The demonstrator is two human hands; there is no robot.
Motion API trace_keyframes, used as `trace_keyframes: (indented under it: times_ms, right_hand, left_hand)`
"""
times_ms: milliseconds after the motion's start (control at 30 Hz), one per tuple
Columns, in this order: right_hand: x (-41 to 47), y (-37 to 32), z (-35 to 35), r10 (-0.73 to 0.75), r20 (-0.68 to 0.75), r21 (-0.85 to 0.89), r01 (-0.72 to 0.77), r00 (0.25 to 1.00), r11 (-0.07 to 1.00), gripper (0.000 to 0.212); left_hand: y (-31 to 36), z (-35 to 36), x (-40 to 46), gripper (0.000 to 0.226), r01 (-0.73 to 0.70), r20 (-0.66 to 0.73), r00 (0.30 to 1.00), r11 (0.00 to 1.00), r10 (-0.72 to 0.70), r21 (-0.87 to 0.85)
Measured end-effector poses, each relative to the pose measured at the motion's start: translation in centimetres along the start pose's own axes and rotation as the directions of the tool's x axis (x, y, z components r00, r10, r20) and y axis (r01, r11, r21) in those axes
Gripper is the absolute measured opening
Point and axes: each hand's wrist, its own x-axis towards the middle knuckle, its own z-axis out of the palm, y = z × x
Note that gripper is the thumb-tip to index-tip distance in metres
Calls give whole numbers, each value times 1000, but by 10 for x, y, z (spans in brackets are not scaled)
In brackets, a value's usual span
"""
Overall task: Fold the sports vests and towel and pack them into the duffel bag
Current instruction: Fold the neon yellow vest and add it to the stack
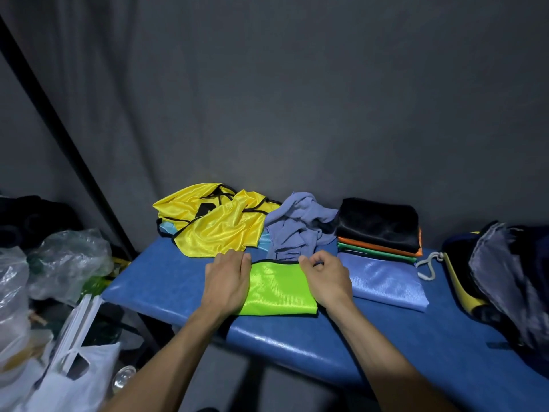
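Observation:
A folded lime-green vest [277, 289] lies on the blue padded bench [166, 286] in front of me. My left hand [227, 282] rests flat on its left edge, fingers straight. My right hand [325, 278] sits at its right edge with fingers curled at the far corner; what they hold is hidden. Behind lie crumpled yellow vests [214, 221] and a bunched grey-blue towel [297, 227]. A folded blue vest [386, 282] lies to the right, beside a stack of folded black, orange and green vests [380, 227]. The dark duffel bag [505, 275] stands open at far right.
A grey curtain [297, 99] hangs behind the bench. Plastic bags [68, 257] and a white bag [74, 379] crowd the floor on the left. A white drawstring cord [427, 263] lies by the duffel bag.

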Motion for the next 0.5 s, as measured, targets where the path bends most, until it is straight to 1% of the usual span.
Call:
trace_keyframes:
  times_ms: [67,133,200,267,433,500]
  right_hand:
    - [-5,2,5,-48,-13,35,48,999,998,26]
    - [-10,4,10,-136,-34,45,137,990,990,24]
    - [-12,7,11,-190,-59,29,192,980,981,25]
    - [-11,10,9,-214,-89,35,218,973,975,29]
    - [-7,13,-8,-348,-179,29,358,920,933,32]
    - [-7,14,-14,-384,-194,29,397,903,917,32]
  left_hand:
    - [2,1,-5,43,-40,12,999,999,40,-29]
    - [3,1,-9,45,-81,8,997,994,82,-68]
    - [3,1,-11,45,-101,-5,995,986,101,-134]
    - [1,-1,-11,46,-122,6,992,978,125,-169]
    - [0,-4,-11,49,-245,130,956,959,264,-144]
    - [4,-6,-11,50,-265,185,937,949,295,-173]
